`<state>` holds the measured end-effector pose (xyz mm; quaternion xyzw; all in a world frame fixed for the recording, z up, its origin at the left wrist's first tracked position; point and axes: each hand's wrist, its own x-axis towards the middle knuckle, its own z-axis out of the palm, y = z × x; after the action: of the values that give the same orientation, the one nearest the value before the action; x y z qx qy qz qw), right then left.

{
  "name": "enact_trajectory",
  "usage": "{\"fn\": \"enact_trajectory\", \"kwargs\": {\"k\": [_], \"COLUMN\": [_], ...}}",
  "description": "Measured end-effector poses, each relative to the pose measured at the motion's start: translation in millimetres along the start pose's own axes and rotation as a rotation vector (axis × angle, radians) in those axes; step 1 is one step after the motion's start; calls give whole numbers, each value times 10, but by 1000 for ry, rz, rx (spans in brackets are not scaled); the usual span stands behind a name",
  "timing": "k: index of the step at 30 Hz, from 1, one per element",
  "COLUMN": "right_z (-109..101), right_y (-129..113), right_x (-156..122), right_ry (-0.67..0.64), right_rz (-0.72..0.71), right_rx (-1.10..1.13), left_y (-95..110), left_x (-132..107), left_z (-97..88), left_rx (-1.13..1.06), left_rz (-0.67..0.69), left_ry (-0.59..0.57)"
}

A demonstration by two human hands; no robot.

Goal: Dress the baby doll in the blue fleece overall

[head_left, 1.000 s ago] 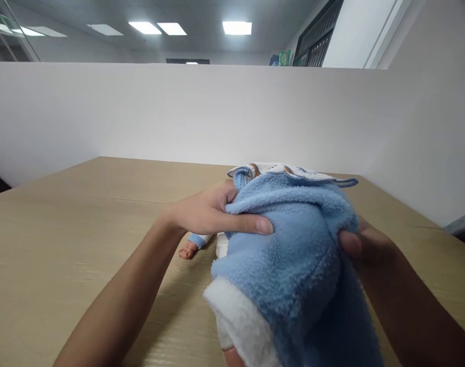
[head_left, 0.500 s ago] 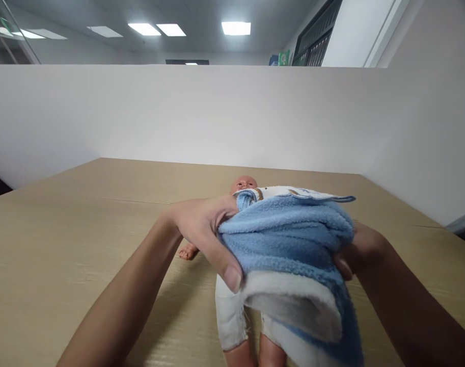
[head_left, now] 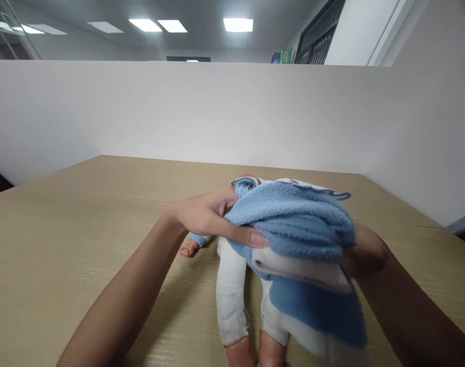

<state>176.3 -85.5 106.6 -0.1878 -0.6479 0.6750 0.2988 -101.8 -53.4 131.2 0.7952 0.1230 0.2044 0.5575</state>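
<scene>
**Fleece garment bunched over a doll**

The left hand (head_left: 213, 216) pinches the near fold of a blue fleece garment (head_left: 297, 224), thumb on top; the right hand (head_left: 364, 252) clasps its other side. It hangs gathered above a doll (head_left: 232, 290) lying on the counter (head_left: 83, 229). The fleece looks soft, light and floppy, so it will sag wherever unsupported; the hems and white lining edge seem the surest places to hold. No containers are visible.
</scene>
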Motion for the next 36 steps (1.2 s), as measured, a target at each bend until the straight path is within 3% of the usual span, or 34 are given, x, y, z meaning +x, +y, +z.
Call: {"fn": "enact_trajectory", "kwargs": {"k": [3,6,8,12,13,16,18,22,25,30,36], "right_z": [93,192,245,398,454,649,776,957,1002,978,935], "right_y": [-22,-39,-43,-19,2,109,202,392,529,724,843], "right_x": [-1,12,2,-70,-93,-166,-210,-273,-294,-289,-225], "right_ry": [82,136,96,-5,52,459,640,611,646,590,553], "right_rz": [-56,-87,-113,-43,-25,26,128,267,324,358,372], "right_rx": [139,98,8,-159,-181,-261,-336,-457,-588,-651,-759], "left_y": [5,-22,-54,-176,-219,-336,-376,-425,-527,-745,-869], "left_x": [-39,-112,-176,-346,-397,-550,-633,-740,-794,-845,-826], "left_z": [38,112,202,484,574,881,1103,1491,1669,1793,1804], "left_rx": [14,42,43,-7,-32,-134,-182,-237,-225,-187,-173], "left_rz": [-8,-29,-52,-17,-28,-132,-182,-288,-340,-345,-411], "left_ry": [123,278,359,379,414,570,613,704,812,885,889]}}
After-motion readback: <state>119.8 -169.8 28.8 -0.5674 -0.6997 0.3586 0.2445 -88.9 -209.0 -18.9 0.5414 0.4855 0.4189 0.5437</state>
